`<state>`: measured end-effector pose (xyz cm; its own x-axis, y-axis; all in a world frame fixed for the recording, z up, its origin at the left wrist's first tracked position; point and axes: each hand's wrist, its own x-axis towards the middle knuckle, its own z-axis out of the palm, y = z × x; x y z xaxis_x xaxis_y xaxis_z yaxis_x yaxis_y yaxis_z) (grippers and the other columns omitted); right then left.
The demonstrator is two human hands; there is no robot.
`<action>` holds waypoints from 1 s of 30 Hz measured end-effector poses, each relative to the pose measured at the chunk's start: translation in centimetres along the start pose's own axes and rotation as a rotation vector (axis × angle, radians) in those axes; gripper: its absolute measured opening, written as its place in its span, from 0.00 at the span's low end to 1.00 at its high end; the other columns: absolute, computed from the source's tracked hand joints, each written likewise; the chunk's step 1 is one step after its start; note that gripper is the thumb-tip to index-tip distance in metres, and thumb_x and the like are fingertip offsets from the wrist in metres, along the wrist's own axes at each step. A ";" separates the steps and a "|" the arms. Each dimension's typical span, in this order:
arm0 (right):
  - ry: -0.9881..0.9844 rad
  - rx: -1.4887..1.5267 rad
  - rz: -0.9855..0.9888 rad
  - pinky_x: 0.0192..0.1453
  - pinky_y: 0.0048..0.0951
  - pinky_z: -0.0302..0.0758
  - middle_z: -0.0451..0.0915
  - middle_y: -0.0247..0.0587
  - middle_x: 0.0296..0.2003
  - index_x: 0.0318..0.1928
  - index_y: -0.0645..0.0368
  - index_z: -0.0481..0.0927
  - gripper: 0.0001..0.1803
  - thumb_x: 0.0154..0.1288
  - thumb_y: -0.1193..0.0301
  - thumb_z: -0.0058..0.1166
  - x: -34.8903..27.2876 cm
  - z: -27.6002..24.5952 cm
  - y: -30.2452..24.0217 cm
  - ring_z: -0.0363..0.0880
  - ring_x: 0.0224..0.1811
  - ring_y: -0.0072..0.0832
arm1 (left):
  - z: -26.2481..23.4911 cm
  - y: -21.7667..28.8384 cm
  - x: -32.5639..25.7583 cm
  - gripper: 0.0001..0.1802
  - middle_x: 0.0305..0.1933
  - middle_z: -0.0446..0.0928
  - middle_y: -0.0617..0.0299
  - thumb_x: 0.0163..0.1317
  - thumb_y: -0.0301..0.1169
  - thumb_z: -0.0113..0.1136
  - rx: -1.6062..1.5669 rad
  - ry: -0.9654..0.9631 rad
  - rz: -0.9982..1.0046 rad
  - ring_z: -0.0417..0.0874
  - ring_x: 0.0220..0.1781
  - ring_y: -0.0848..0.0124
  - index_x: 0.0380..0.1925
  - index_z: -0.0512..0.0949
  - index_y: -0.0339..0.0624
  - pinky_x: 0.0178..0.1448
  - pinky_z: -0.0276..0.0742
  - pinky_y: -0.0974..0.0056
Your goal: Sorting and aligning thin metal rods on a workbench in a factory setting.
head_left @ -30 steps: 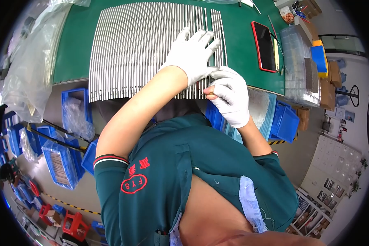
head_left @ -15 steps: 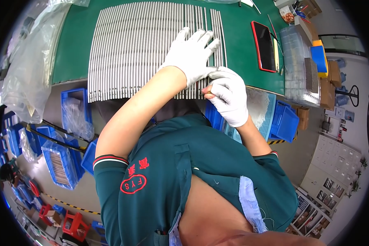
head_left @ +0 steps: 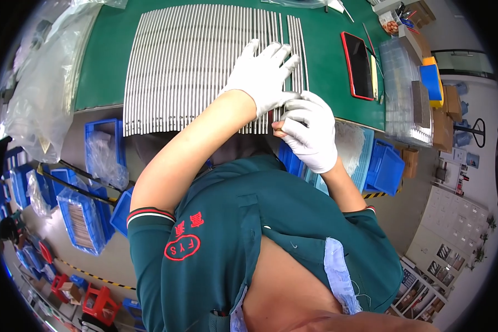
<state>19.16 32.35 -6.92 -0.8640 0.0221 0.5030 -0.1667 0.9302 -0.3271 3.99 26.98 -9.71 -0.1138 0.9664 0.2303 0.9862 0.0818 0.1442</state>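
Note:
Many thin silvery metal rods (head_left: 177, 72) lie side by side in a wide row, their near ends jutting past the table's front edge. My left hand (head_left: 263, 74), in a white glove, rests flat on the row's right part with fingers spread. At the near ends of the rods on the right, my right hand (head_left: 311, 133), also gloved, is closed with bent fingers, its bare thumb tip pressed inward. What it pinches is hidden by the fingers. A few rods (head_left: 297, 55) lie slightly apart, to the right of a narrow green gap.
The green table (head_left: 329, 66) carries a red-edged phone (head_left: 358, 65) and clear plastic trays (head_left: 399, 88) at the right. Plastic bags (head_left: 50, 77) hang over its left side. Blue bins (head_left: 104, 149) stand below, one holding rods (head_left: 82, 218).
The view has shifted slightly, so the rods and table sit a little further right. Both hands keep nearly the same pose; the right fingers have shifted slightly at the rod ends.

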 end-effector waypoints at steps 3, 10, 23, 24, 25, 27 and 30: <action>0.064 0.078 0.092 0.43 0.39 0.71 0.73 0.36 0.22 0.24 0.55 0.79 0.09 0.41 0.66 0.62 -0.8 0.1 -0.2 0.75 0.35 0.40 | 0.2 0.2 0.1 0.38 0.63 0.62 0.59 0.54 0.59 0.47 0.027 0.027 0.018 0.59 0.65 0.67 0.60 0.63 0.49 0.69 0.47 0.51; 0.025 0.168 0.185 0.49 0.39 0.70 0.76 0.37 0.26 0.24 0.56 0.78 0.06 0.44 0.70 0.61 0.5 -0.3 -0.3 0.75 0.39 0.40 | 0.0 -0.3 0.0 0.35 0.64 0.61 0.57 0.56 0.55 0.48 -0.007 -0.005 0.057 0.59 0.66 0.65 0.60 0.62 0.49 0.68 0.48 0.50; 0.006 0.130 0.163 0.51 0.41 0.69 0.76 0.35 0.26 0.24 0.55 0.78 0.06 0.45 0.69 0.59 0.2 -0.1 0.0 0.75 0.40 0.39 | -1.4 -3.3 -2.3 0.34 0.62 0.63 0.60 0.56 0.54 0.48 0.065 0.033 0.017 0.60 0.65 0.63 0.58 0.65 0.46 0.68 0.51 0.52; 0.005 0.130 0.164 0.51 0.41 0.69 0.76 0.35 0.26 0.24 0.55 0.78 0.06 0.45 0.69 0.59 0.2 0.0 0.1 0.75 0.40 0.39 | -1.3 -3.3 -2.3 0.34 0.62 0.63 0.60 0.56 0.54 0.48 0.064 0.033 0.016 0.60 0.65 0.63 0.58 0.65 0.46 0.68 0.51 0.52; 0.003 0.137 0.161 0.51 0.41 0.69 0.76 0.35 0.26 0.24 0.55 0.78 0.06 0.45 0.69 0.60 0.2 0.2 0.1 0.75 0.40 0.39 | -1.3 -3.3 -2.3 0.34 0.62 0.63 0.60 0.56 0.54 0.48 0.067 0.035 0.015 0.60 0.65 0.63 0.58 0.65 0.47 0.68 0.50 0.52; 0.001 0.142 0.160 0.51 0.41 0.69 0.76 0.35 0.26 0.24 0.55 0.78 0.06 0.45 0.69 0.60 0.1 0.2 0.1 0.75 0.40 0.39 | -1.2 -3.2 -2.2 0.34 0.63 0.63 0.60 0.55 0.54 0.48 0.070 0.037 0.014 0.60 0.65 0.63 0.58 0.65 0.47 0.68 0.50 0.52; 0.001 0.104 0.157 0.50 0.41 0.69 0.76 0.35 0.26 0.24 0.55 0.78 0.07 0.45 0.67 0.60 0.1 0.1 0.0 0.75 0.40 0.39 | -1.0 -3.1 -2.2 0.34 0.62 0.63 0.60 0.55 0.54 0.49 0.060 0.039 0.016 0.60 0.65 0.63 0.58 0.65 0.48 0.68 0.50 0.51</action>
<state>19.02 32.32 -6.97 -0.8827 0.1645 0.4401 -0.0782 0.8722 -0.4829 1.05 24.37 -9.65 -0.1015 0.9577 0.2691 0.9932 0.0820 0.0828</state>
